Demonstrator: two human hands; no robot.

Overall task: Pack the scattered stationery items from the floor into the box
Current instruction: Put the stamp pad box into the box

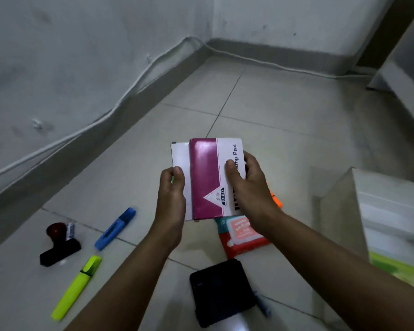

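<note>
While I've got the head camera tipped down, most of what I see is the floor (285, 111): big pale glossy tiles with thin dark grout lines, running up to a grey skirting and scuffed white walls with a thin white cable (120, 103) sagging along them. Next biggest is the box (339, 211) at the right edge, plain cardboard with a flat upright flap and a white and green side, sitting on the tiles.

Both hands are up in front of me holding the stamp pad case (207, 179), a flat glossy rectangle with rounded corners, white with a magenta band and "Pad" printed down one side. It's in the air above the floor, left of the box, not in it. My left hand (171, 199) grips its left edge, thumb on top. My right hand (249, 185) clamps the right side, thumb pressed on the lettering.

Lying on the tiles below: a soft red and pink wipes pack (243, 237), partly under my right wrist; a flat black matte square thing (221, 292) with a blue pen (263, 304) poking out beside it; a chunky yellow highlighter (75, 287); a blue highlighter (115, 229); a black rubber stamp (59, 246) with a round dark red knob; and an orange highlighter (276, 199) mostly hidden behind my right hand.
</note>
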